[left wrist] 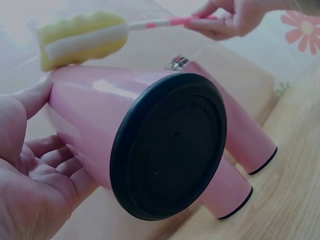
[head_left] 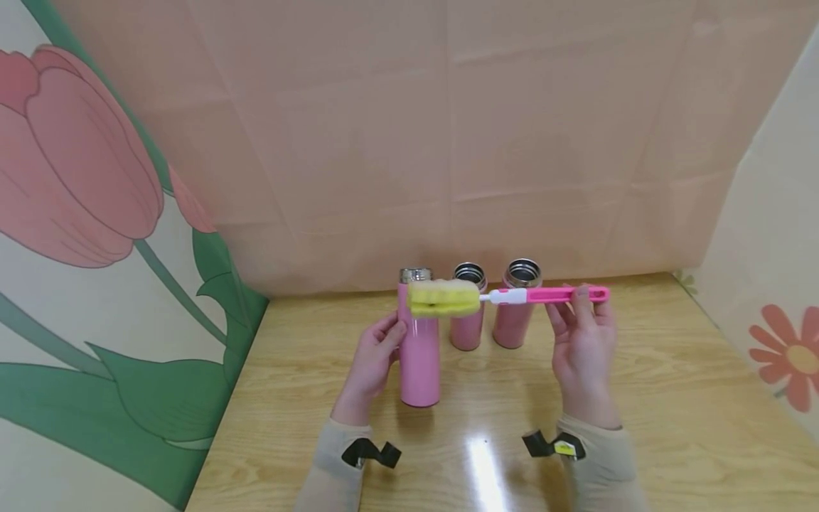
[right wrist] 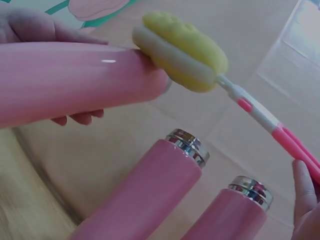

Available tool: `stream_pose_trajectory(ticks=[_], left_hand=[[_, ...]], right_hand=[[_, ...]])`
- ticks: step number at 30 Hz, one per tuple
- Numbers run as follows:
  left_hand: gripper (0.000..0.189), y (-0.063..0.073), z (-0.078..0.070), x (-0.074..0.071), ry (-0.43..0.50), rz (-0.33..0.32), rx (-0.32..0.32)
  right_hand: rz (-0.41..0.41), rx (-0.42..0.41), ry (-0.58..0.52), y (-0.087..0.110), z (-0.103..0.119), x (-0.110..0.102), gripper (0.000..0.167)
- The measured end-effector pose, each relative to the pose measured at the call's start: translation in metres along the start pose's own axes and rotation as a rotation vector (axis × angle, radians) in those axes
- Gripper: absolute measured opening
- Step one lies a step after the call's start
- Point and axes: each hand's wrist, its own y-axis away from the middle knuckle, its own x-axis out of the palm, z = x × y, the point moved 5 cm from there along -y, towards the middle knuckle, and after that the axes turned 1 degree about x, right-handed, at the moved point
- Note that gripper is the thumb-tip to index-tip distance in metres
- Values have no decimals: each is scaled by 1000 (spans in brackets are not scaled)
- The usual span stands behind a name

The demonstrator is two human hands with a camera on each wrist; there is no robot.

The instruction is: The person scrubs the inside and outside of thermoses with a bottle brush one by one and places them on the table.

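My left hand (head_left: 374, 352) grips a pink bottle (head_left: 419, 370) round its upper side and holds it upright, lifted off the table. Its black base (left wrist: 170, 145) faces the left wrist camera. In my right hand (head_left: 584, 348) is a bottle brush, pinched near the end of its pink handle (head_left: 557, 294). The brush's yellow and white sponge head (right wrist: 182, 52) lies level across the upper part of the held bottle, close to its silver neck. Two more pink bottles, one nearer (head_left: 467, 331) and one further right (head_left: 512, 327), stand behind the brush with open metal mouths.
The wood-grain table (head_left: 288, 398) runs up to a peach cloth backdrop (head_left: 358, 156). At the left is a panel with a large tulip (head_left: 89, 156), and at the right a wall with a red flower (head_left: 796, 355). Each wrist bears a black camera mount.
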Motion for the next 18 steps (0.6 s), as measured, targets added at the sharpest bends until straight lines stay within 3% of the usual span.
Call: stream_pose_trajectory(ticks=[8, 18], left_hand=[[38, 0, -4, -5, 83, -101, 15], [50, 0, -6, -12, 178, -160, -4]], right_hand=[[144, 84, 230, -3, -8, 0, 13], [312, 135, 500, -5, -13, -2, 15]])
